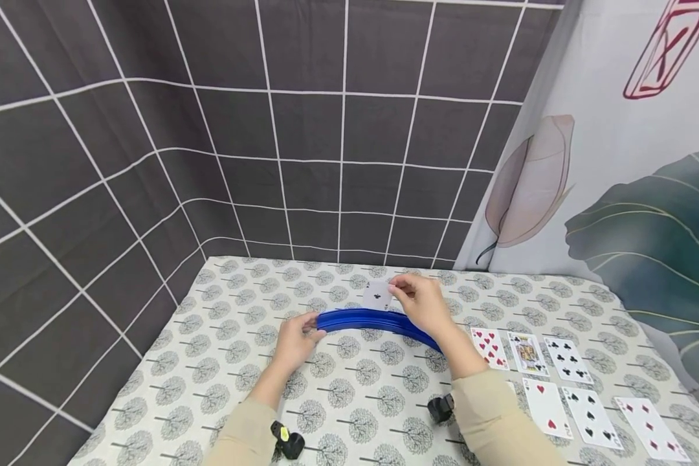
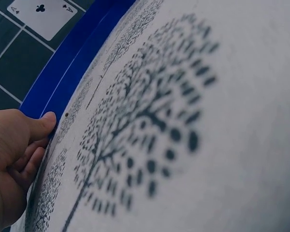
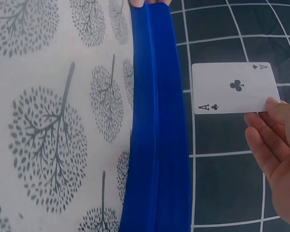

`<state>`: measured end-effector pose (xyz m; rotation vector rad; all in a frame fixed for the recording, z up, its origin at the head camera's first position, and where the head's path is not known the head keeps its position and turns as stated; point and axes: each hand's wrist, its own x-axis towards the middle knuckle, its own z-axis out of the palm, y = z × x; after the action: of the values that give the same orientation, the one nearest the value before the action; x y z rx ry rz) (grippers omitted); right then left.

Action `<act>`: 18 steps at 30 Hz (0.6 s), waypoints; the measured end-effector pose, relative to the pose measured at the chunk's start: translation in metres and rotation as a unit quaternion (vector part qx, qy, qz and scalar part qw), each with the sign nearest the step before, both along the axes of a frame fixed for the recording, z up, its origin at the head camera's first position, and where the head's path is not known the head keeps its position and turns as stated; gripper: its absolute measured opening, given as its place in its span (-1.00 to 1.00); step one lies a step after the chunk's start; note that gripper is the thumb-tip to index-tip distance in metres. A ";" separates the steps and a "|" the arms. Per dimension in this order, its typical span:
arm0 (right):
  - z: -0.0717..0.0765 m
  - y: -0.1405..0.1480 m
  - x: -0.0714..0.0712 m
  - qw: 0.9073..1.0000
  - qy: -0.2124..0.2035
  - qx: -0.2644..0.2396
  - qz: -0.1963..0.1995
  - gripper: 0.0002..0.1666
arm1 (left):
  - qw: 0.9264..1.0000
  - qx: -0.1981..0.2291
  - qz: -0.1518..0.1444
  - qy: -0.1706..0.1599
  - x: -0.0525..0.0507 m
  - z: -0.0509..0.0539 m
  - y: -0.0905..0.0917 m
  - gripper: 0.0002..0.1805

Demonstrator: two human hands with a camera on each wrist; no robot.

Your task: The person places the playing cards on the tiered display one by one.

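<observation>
A curved blue playing card holder (image 1: 361, 318) lies across the tree-print tablecloth. At its left end my left hand (image 1: 296, 341) grips it, thumb on the near side, as the left wrist view also shows. Above the holder my right hand (image 1: 422, 303) pinches an ace of clubs (image 3: 236, 88) by one corner, between thumb and fingers. The card's face is turned toward me, and a gap separates it from the blue rail (image 3: 157, 121) in the right wrist view. My right forearm hides the holder's right end.
Face-up cards lie in rows on the right, among them a heart card (image 1: 489, 348), a king (image 1: 527, 353), a six of clubs (image 1: 567, 360), a two of hearts (image 1: 547, 408), a spade card (image 1: 592, 417) and a diamond card (image 1: 651, 428). A dark gridded curtain (image 1: 309, 129) hangs behind the table.
</observation>
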<state>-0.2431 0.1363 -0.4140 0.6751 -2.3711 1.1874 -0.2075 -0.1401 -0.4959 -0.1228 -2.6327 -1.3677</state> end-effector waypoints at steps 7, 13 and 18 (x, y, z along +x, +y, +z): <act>-0.001 -0.007 0.001 1.000 -0.008 0.008 -0.001 -0.93 | 1.000 -0.001 0.002 0.003 -0.001 -0.003 0.000 -0.52; -0.002 -0.014 0.002 1.000 -0.018 0.011 0.004 -0.94 | 1.000 -0.002 0.000 0.003 -0.002 -0.004 -0.001 -0.50; -0.003 -0.019 0.001 1.000 -0.021 0.006 0.015 -0.94 | 1.000 0.003 -0.006 0.005 -0.001 -0.002 -0.001 -0.50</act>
<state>-0.2421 0.1169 -0.4174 0.6984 -2.4125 1.2112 -0.2085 -0.1409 -0.4980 -0.1451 -2.6231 -1.3752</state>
